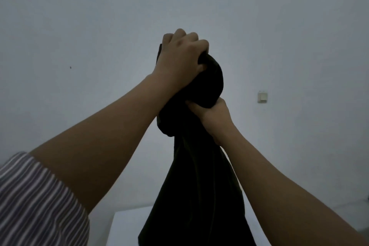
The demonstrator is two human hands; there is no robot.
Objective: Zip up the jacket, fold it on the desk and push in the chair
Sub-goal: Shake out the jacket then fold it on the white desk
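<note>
Jacket (196,181), black, held up high in front of pale wall (79,16), bunched at top, rest hanging down over white desk (127,225) at bottom edge. Left hand (180,60) clenched over topmost bunch, grip pressed tight on fabric. Right hand (211,115) lower, just beside, grip closed on gathered cloth under rounded fold. Striped sleeve (36,201) seen on left arm. Wall switch (262,97) seen right of hands. Zip state cannot be told.

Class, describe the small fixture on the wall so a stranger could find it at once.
Start at the bare grey wall. Look right of the dark jacket held up by both hands. The pale square wall switch sits there, the wall's only fitting.
</note>
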